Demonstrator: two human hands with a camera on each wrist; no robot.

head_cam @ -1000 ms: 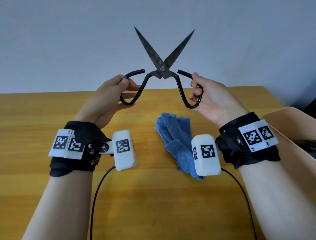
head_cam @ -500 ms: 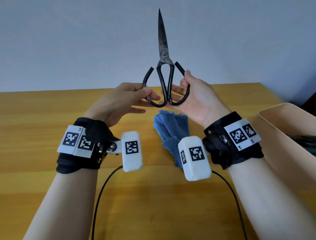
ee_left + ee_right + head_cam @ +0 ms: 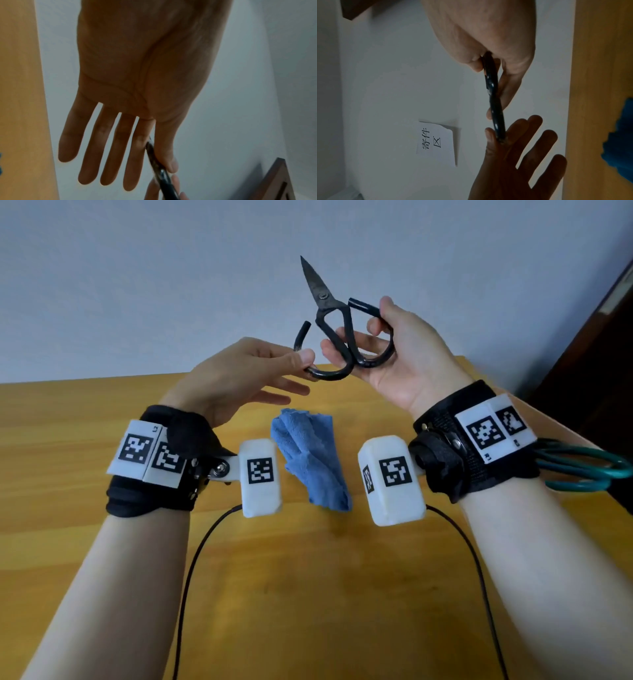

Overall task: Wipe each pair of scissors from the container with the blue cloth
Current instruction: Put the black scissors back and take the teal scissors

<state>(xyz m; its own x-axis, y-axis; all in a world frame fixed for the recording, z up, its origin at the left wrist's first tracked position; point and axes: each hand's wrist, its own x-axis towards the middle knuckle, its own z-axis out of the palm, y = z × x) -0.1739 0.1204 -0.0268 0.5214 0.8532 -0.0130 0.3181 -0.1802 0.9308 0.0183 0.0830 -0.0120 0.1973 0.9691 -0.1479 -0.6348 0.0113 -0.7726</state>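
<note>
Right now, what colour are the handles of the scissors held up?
Black, like the blades of the scissors; clearest in the head view.

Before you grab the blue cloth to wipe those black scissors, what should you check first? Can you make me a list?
1. Blades of the black metal scissors closed: ok.
2. Tip points up and away from both hands: ok.
3. Right hand holds a handle loop firmly: ok.
4. Left hand free for the cloth: not ok, its thumb and finger pinch the other loop.
5. Crumpled blue cloth within reach on the wooden table, between the wrists: ok.
6. Scissors already clean: cannot tell.
</note>
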